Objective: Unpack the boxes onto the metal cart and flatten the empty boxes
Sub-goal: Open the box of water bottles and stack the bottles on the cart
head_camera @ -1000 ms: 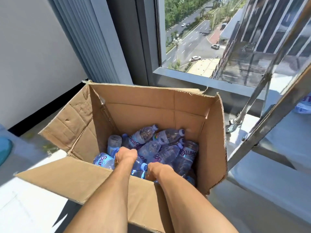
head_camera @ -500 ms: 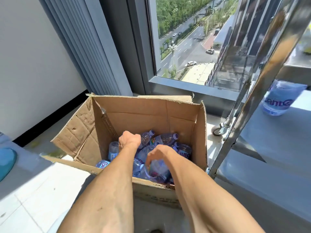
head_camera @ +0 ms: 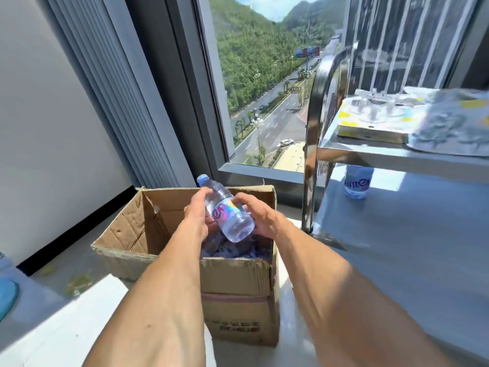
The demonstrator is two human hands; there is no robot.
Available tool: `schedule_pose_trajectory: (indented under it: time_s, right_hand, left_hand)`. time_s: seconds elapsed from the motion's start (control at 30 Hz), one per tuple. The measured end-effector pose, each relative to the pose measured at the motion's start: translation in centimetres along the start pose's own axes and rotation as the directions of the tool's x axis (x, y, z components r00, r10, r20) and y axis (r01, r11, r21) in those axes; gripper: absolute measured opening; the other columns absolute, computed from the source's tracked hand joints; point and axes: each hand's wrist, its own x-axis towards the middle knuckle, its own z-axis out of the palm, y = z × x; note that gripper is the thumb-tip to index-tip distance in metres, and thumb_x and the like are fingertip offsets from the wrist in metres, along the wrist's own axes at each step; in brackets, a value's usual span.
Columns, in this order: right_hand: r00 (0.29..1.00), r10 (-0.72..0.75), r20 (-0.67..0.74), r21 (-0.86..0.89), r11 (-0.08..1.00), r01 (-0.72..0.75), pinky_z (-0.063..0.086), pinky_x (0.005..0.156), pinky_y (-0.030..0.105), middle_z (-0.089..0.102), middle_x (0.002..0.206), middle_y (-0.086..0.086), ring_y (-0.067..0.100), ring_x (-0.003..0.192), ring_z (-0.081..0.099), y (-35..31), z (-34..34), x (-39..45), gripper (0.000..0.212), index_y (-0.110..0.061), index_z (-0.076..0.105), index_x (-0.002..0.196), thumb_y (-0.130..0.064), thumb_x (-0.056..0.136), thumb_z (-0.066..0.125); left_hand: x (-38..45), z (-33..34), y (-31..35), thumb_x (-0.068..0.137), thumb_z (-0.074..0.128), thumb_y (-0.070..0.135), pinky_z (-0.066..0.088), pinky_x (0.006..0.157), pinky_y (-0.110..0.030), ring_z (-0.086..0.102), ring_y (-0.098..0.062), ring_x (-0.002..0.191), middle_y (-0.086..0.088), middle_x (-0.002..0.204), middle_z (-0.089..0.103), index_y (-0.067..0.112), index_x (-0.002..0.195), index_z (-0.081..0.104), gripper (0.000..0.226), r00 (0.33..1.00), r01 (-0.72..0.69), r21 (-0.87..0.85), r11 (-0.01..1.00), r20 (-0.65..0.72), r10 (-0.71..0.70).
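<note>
**A:** Where is the clear plastic water bottle with the blue cap and iridescent label (head_camera: 228, 213) right now?

**B:** In the air above the open brown cardboard box (head_camera: 238, 282), tilted, cap up and away from the person, base toward them. The left hand (head_camera: 197, 217) has its fingers curled round the upper body of the bottle; the right hand (head_camera: 260, 217) wraps the lower half from the other side, thumb on the label. Both grips look closed firmly on it.

**A:** So what makes this step go well?

**B:** I'd say pass it to one hand. The right is nearer the stainless steel cart (head_camera: 397, 234), so let that hand carry it across and free the left for the next one. The smooth wall may slip, so hold at the label band rather than the base.

**A:** Where should it land?

**B:** On the cart's lower shelf, just beside the upright bottle with the blue label (head_camera: 357, 182) already standing there. Set it upright, base flat, so rows can fill in. Watch the shiny corner post (head_camera: 311, 165) between box and shelf; swing round it, not into it.

**A:** And the box?

**B:** More bottles (head_camera: 225, 250) lie heaped inside, partly hidden by the arms, so flattening seems a good way off. The top shelf holds a flat yellow-and-white pack (head_camera: 370, 125), so the lower shelf looks the better place.
</note>
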Motion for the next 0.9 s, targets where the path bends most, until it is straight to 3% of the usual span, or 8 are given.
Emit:
schedule_pose_trajectory:
  time_s: [0.1,0.2,0.27,0.33,0.43,0.53,0.73,0.9]
  right_hand:
    - [0.945,-0.189,-0.268,-0.039,0.982,0.185,0.044,0.082,0.035,0.062,0.122,0.019,0.021,0.088,0.055,-0.4,-1.3,-0.9,0.063,0.004,0.059,0.121,-0.045,0.082,0.065]
    - [0.956,-0.235,-0.177,-0.044,0.972,0.231,0.049,0.089,0.037,0.057,0.116,0.012,0.019,0.094,0.060,-1.9,-2.4,-2.3,0.069,-0.005,0.052,0.124,-0.060,0.083,0.061]
    - [0.953,-0.257,-0.157,-0.268,0.940,0.210,0.049,0.098,0.043,0.053,0.121,0.007,0.023,0.109,0.060,-2.3,-3.2,-3.2,0.068,-0.006,0.051,0.128,-0.053,0.081,0.069]
    - [0.956,-0.242,-0.163,-0.464,0.875,0.143,0.044,0.104,0.038,0.056,0.129,0.006,0.023,0.117,0.057,-2.0,-4.2,-4.1,0.061,-0.007,0.056,0.130,-0.044,0.084,0.070]
    - [0.955,-0.198,-0.223,-0.429,0.899,0.087,0.049,0.092,0.032,0.066,0.108,0.008,0.020,0.096,0.062,-0.7,-5.6,-4.9,0.045,-0.002,0.067,0.112,-0.033,0.081,0.076]
    - [0.916,-0.231,-0.328,-0.344,0.932,0.112,0.053,0.085,0.035,0.068,0.097,0.012,0.022,0.084,0.064,0.1,-7.0,-5.6,0.030,-0.002,0.068,0.091,-0.028,0.080,0.078]
    - [0.802,-0.333,-0.496,-0.396,0.909,0.133,0.045,0.080,0.032,0.065,0.103,0.014,0.029,0.094,0.061,-0.2,-10.5,-7.4,0.039,0.007,0.065,0.110,-0.025,0.088,0.061]
    - [0.810,-0.258,-0.527,-0.293,0.949,0.111,0.043,0.066,0.017,0.064,0.113,0.012,0.028,0.104,0.060,0.6,-13.2,-8.7,0.037,0.000,0.062,0.119,-0.023,0.094,0.049]
  left_hand:
    - [-2.4,-0.2,-2.1,0.067,0.074,0.038,0.051,0.056,-0.026,0.064,-0.021,0.062,-0.010,0.085,0.070,0.014,0.100,0.069,0.041,0.998,-0.006,0.167,0.986,0.068,-0.005]
    - [-4.5,0.1,-4.4,0.053,0.082,0.040,0.054,0.077,-0.038,0.064,-0.027,0.080,-0.015,0.098,0.069,0.008,0.107,0.066,0.064,0.964,0.044,0.227,0.973,0.245,-0.101]
    - [-5.5,0.7,-5.7,0.053,0.082,0.033,0.045,0.101,-0.049,0.061,-0.032,0.096,-0.020,0.109,0.067,0.007,0.111,0.065,0.066,0.929,0.087,0.225,0.970,0.332,-0.160]
    - [-6.2,1.3,-6.8,0.058,0.080,0.032,0.042,0.104,-0.048,0.063,-0.030,0.096,-0.016,0.105,0.069,0.009,0.106,0.067,0.055,0.909,0.091,0.233,0.968,0.378,-0.176]
    - [-6.9,2.1,-8.2,0.060,0.081,0.034,0.043,0.107,-0.048,0.062,-0.030,0.104,-0.015,0.107,0.069,0.009,0.110,0.064,0.059,0.888,0.096,0.266,0.959,0.413,-0.204]
    - [-7.7,3.7,-9.0,0.065,0.084,0.032,0.043,0.107,-0.048,0.062,-0.030,0.105,-0.016,0.108,0.069,0.007,0.113,0.063,0.058,0.874,0.105,0.267,0.958,0.434,-0.217]
    - [-9.0,8.6,-8.9,0.079,0.075,0.022,0.051,0.092,-0.040,0.062,-0.024,0.089,-0.018,0.103,0.068,-0.002,0.114,0.064,0.044,0.837,0.021,0.341,0.940,0.508,-0.203]
    - [-9.7,12.0,-9.4,0.077,0.079,0.021,0.050,0.079,-0.037,0.062,-0.021,0.085,-0.014,0.095,0.071,-0.005,0.114,0.066,0.047,0.835,-0.143,0.518,0.843,0.521,-0.179]
